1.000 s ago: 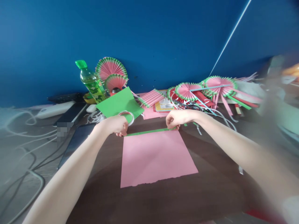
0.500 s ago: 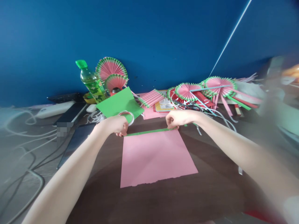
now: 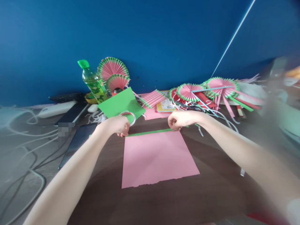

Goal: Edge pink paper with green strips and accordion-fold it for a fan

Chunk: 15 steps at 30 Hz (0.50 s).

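Note:
A pink sheet [image 3: 159, 161] with a ragged near edge lies on the dark table [image 3: 150, 206]. Along its far edge runs a narrow green strip [image 3: 150, 132]. My left hand [image 3: 122, 126] is closed on the strip's left end, and my right hand [image 3: 175, 120] pinches the right end; the fingertips are partly hidden. A roll of tape [image 3: 133, 118] stands just behind my left hand, over the corner of a green sheet [image 3: 122, 104].
Behind are pleated paper fans [image 3: 113, 69], more fans [image 3: 220, 89] at right, a folded pink paper [image 3: 152, 98] and a green-capped bottle [image 3: 92, 82]. At left lie a dark tablet [image 3: 78, 142], a white power strip [image 3: 57, 109] and cables [image 3: 38, 175].
The whole view has shifted slightly, with everything appearing a little further right. Both hands keep their hold at the ends of the green strip.

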Available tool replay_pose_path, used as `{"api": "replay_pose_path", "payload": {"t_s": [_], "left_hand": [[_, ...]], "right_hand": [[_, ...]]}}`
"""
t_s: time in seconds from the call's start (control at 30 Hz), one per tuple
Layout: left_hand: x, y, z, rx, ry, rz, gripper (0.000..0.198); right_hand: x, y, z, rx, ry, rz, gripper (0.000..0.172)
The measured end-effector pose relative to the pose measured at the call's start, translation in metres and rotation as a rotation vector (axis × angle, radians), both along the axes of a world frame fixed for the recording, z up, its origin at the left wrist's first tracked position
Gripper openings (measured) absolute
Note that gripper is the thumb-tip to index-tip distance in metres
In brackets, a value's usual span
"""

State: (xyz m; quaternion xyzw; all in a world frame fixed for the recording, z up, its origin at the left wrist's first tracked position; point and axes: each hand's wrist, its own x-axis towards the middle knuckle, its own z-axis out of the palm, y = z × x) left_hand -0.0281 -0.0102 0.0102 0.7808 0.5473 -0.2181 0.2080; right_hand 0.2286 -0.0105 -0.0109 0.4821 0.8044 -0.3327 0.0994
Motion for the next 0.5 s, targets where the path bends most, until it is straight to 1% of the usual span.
{"api": "replay_pose_path", "payload": {"t_s": [0.17, 0.27, 0.5], "left_hand": [[-0.0004, 0.0011, -0.0006, -0.009, 0.010, 0.004, 0.008], [-0.0025, 0.0015, -0.0018, -0.003, -0.025, 0.001, 0.008], [-0.0030, 0.0007, -0.0010, 0.003, -0.037, -0.006, 0.009]], "right_hand": [[-0.0014, -0.0004, -0.0001, -0.014, 0.009, -0.016, 0.008], [-0.0027, -0.0012, 0.0001, -0.033, 0.020, -0.040, 0.007], [-0.0057, -0.0042, 0.0030, 0.025, -0.059, -0.083, 0.009]]}}
